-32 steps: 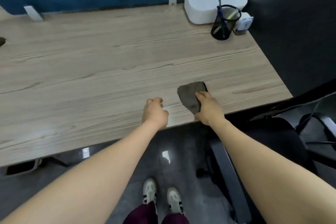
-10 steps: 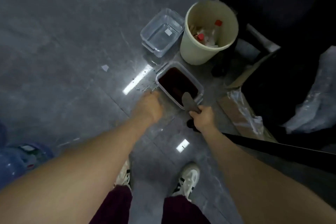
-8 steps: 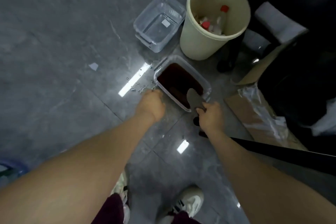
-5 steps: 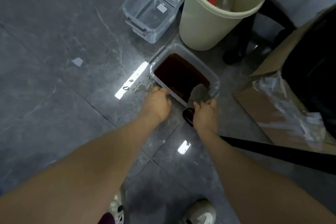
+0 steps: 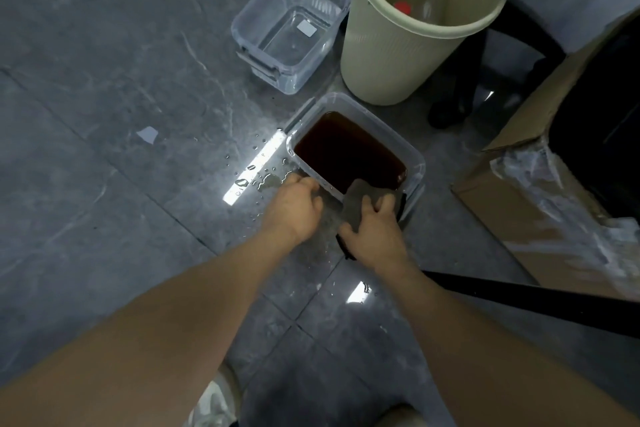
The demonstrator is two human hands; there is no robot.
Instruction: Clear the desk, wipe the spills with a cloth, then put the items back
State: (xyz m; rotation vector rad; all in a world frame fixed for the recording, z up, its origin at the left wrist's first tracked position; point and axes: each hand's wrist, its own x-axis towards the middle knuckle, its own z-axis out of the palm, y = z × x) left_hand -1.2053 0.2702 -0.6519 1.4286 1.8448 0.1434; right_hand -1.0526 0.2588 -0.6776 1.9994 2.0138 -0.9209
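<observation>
I look down at a grey tiled floor; the desk is out of view. My right hand (image 5: 375, 230) grips a grey cloth (image 5: 356, 203) over the near rim of a clear plastic tub (image 5: 417, 163) that holds dark brown liquid. The cloth's top edge reaches the liquid's near edge. My left hand (image 5: 294, 206) hovers just left of the cloth at the tub's near-left side, fingers curled and nothing visible in them.
A second clear tub (image 5: 291, 24) with clear water stands behind to the left. A cream bin (image 5: 398, 55) holding red-capped bottles stands behind the brown tub. Water drops (image 5: 259, 170) lie on the floor at left. A cardboard box (image 5: 540, 204) is right.
I turned from the desk to the floor. Over the last second my view closed in on the brown tub, and both hands with the cloth came to its near rim.
</observation>
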